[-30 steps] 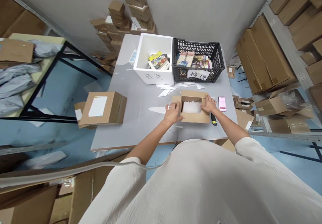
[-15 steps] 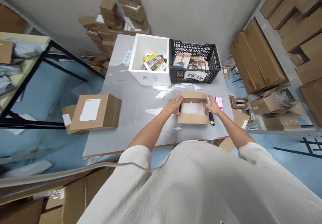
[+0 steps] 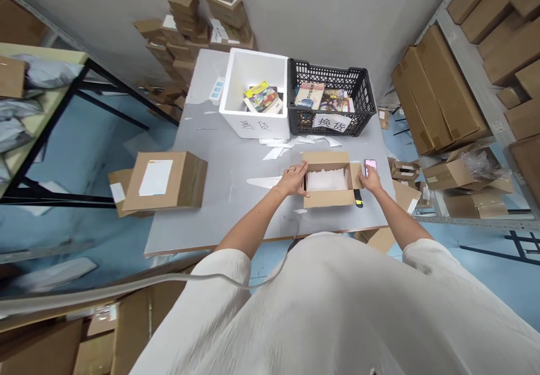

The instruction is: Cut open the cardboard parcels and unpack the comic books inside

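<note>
A small open cardboard box (image 3: 329,198) sits near the front right of the grey table (image 3: 228,184), with white wrapped padding (image 3: 327,180) inside. My left hand (image 3: 294,176) rests on the box's left side, fingers bent over its edge and flap. My right hand (image 3: 370,179) holds the right flap folded outward, fingers closed on it. A pink-screened phone (image 3: 370,163) lies just beyond my right hand, and a black-and-yellow knife (image 3: 358,198) lies beside the box's right wall.
A white foam bin (image 3: 255,125) and a black crate (image 3: 333,74), both holding books, stand at the table's back. Paper scraps (image 3: 291,144) lie before them. A sealed labelled carton (image 3: 166,181) sits at the left. Stacked boxes line the wall and the right shelves.
Both hands moved from the box's top opening outward to its sides. The side flaps now stand open, and the white padding shows more fully.
</note>
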`<state>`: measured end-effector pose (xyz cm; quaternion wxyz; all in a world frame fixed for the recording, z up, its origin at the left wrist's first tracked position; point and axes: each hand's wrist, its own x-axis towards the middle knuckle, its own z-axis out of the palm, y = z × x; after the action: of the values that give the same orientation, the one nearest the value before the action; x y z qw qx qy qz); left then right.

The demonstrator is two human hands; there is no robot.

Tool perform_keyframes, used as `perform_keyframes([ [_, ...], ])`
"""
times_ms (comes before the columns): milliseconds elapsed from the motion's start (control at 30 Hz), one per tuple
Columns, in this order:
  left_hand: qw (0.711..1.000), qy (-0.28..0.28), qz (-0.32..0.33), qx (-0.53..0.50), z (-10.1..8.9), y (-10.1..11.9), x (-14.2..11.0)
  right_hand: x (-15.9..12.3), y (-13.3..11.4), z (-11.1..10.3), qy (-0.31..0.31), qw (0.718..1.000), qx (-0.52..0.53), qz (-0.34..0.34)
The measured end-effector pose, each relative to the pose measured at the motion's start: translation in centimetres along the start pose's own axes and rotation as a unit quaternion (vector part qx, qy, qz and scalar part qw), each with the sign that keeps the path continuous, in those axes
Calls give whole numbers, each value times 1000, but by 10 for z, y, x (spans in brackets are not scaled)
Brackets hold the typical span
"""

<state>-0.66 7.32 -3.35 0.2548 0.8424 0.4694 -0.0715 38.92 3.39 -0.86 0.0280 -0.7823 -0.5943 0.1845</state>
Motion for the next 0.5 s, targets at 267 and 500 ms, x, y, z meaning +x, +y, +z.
perform_keyframes([
  [267, 1000, 4, 8, -13, 1, -4, 3, -13, -56, -40, 25, 977, -124, -170],
  [500, 1000, 15, 15, -21, 7, -5, 4, -6, -142, -21, -190, 913, -84, -350],
])
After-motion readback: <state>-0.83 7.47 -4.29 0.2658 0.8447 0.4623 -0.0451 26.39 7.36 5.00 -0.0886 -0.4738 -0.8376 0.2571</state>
